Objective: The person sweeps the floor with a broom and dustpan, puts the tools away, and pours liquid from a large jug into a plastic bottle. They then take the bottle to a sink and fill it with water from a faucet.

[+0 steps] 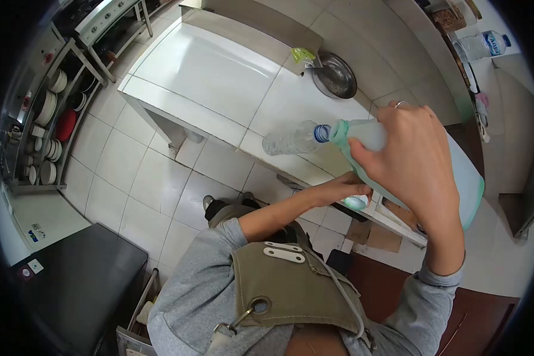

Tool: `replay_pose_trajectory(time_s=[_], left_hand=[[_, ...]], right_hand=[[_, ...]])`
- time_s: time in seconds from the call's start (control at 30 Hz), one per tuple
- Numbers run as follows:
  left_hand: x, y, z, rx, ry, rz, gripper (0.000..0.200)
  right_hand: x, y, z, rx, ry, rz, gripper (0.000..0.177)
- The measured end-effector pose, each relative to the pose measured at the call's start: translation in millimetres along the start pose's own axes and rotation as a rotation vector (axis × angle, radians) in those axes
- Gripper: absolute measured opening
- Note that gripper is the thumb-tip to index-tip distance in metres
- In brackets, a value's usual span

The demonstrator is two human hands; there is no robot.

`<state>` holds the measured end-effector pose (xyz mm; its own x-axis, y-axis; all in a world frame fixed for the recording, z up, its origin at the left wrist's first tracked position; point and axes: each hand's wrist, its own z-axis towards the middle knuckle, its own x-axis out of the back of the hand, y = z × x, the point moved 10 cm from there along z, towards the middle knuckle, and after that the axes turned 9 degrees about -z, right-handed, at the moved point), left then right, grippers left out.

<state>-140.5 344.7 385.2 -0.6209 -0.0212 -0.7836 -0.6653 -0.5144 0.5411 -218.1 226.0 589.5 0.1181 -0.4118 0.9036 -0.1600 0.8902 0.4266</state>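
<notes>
My right hand (412, 154), a ring on one finger, is wrapped round a large pale green plastic jug (470, 187). The jug is tilted, its mouth right at the blue-ringed neck of a clear plastic bottle (288, 139) on the tiled counter. My left hand (347, 188) is closed below the jug's neck. By its fingers shows a round pale green, lid-like piece (356, 203), partly covered by the hand.
A metal bowl (334, 76) and a green packet (303, 56) lie on the white tiled counter (210, 59). Another water bottle (483, 45) is at the upper right. Dish racks (52, 118) stand at left, with a dark-topped cabinet (80, 279) below them.
</notes>
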Motion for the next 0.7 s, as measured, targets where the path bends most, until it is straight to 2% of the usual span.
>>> replay_pose_trajectory(time_s=[0.13, 0.37, 0.7], left_hand=[[-0.1, -2.4, 3.2, 0.011, -0.062, 0.047, 0.055], [-0.1, 1.5, 2.4, -0.004, -0.055, 0.032, 0.058], [-2.1, 1.4, 2.1, -0.005, -0.047, -0.002, 0.046]], right_hand=[[0.2, -2.3, 2.2, 0.019, 0.002, -0.008, 0.029], [2.9, -0.9, 2.2, 0.005, 0.023, 0.005, 0.029], [3.4, 1.4, 0.6, -0.019, -0.005, -0.017, 0.03]])
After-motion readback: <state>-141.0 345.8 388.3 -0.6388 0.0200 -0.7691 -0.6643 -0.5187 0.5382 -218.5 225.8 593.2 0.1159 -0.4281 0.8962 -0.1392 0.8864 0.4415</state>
